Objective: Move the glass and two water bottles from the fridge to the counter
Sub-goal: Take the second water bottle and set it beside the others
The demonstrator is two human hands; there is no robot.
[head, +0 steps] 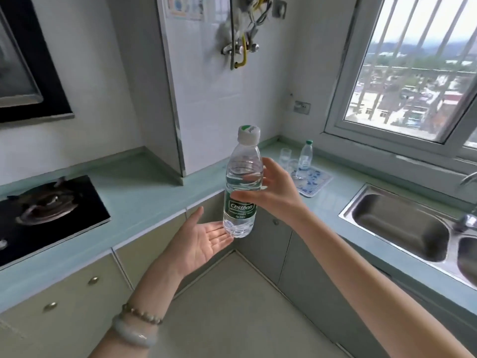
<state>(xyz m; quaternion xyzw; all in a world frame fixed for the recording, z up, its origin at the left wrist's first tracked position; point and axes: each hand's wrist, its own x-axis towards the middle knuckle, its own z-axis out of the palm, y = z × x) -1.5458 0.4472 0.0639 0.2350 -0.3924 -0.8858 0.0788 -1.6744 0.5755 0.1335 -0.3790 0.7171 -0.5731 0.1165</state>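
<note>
Held water bottle (pixel 241 187): clear plastic, white cap with a green patch on top, dark green label band with white lettering. At its 2 o'clock, second bottle (pixel 305 156): clear, pale cap, faint blue-and-white label. Glass (pixel 286 155) beside it: colourless. Mat (pixel 316 180) under both: white with blue floral pattern. Countertop (pixel 144 192): pale mint green. Hob (pixel 49 213) at 9 o'clock: glossy black. Sink (pixel 402 223) at 3 o'clock: brushed steel grey. Cabinet doors (pixel 77 293): cream-beige, brass-toned knobs. Bangle (pixel 134 334): milky white.

Bottle held upright over the kitchen corner

The right hand (pixel 268 192) grips a bottle (pixel 241 187) at its label; the left hand (pixel 201 241) lies palm-up, fingertips touching its base. At 1 o'clock, a glass (pixel 285 156) and second bottle (pixel 306 157) stand on the desk (pixel 144 192).
</note>
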